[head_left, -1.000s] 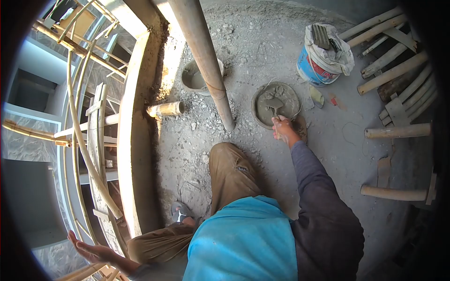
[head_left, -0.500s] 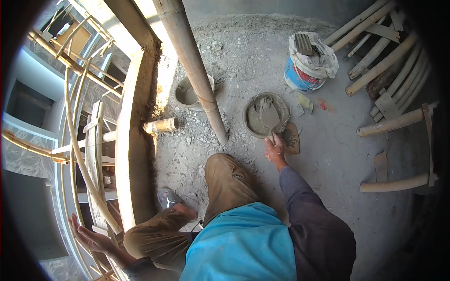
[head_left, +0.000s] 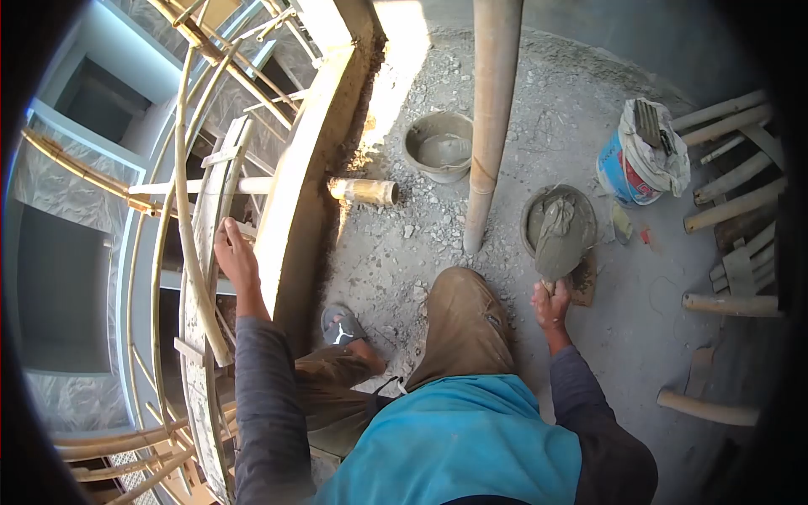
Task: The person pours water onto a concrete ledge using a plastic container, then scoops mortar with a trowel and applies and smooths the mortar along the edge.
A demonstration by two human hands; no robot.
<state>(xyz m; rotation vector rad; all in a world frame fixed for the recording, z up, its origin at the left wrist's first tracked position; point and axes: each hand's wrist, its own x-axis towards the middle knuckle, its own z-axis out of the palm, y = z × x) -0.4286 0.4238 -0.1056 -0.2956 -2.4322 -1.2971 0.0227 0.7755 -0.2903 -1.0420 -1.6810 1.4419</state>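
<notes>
My right hand (head_left: 551, 305) is closed round the handle of a trowel (head_left: 559, 254), whose blade bears a heap of wet grey mortar. The trowel is over the near edge of a round basin (head_left: 528, 220) with mortar in it. To the left, my left hand (head_left: 236, 257) is raised beside the ledge, near the bamboo and plank scaffolding (head_left: 210, 210). Its fingers are bent and close together; whether anything is between them is too small to tell.
An upright bamboo pole (head_left: 492, 126) stands between the basin and a second bucket (head_left: 439, 147). A blue and white pail (head_left: 637, 160) is at right, near wooden poles (head_left: 732, 208). A bamboo stub (head_left: 364, 191) juts from the ledge (head_left: 295, 198). Rubble covers the floor.
The mortar-laden trowel has come back toward me over the basin's near edge. My left hand has risen and moved forward, its spread fingers now bent. The view has shifted left.
</notes>
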